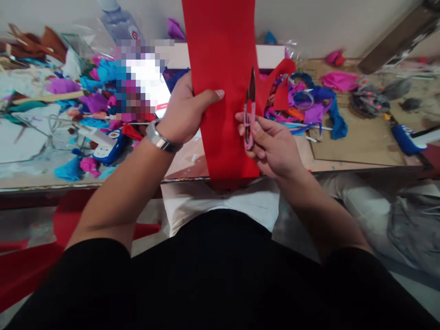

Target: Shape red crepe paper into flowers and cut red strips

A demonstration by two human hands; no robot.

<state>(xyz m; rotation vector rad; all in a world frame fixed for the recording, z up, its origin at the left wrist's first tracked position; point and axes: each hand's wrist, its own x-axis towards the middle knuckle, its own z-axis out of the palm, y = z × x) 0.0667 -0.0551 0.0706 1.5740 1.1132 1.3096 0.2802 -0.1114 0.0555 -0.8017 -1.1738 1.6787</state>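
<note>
A long red strip of fabric or paper (222, 50) runs from the top of the view down over the table edge toward my lap. My left hand (187, 107) grips its left side, thumb on top and the other fingers hidden behind. In my right hand (270, 142) is a pair of small thread snips (250, 110) with pink handles, blades pointing up and slightly apart. The snips lie in front of the strip's right edge. Red cut pieces (280, 89) sit just right of the strip.
Crumpled purple, blue and pink scraps (99, 82) cover the left side, with a lit phone (147, 82), a clear bottle (120, 27) and a blue-and-white power strip (110, 146). Cardboard (357, 142) lies at right near another blue-and-white device (409, 137). A red chair (30, 270) stands lower left.
</note>
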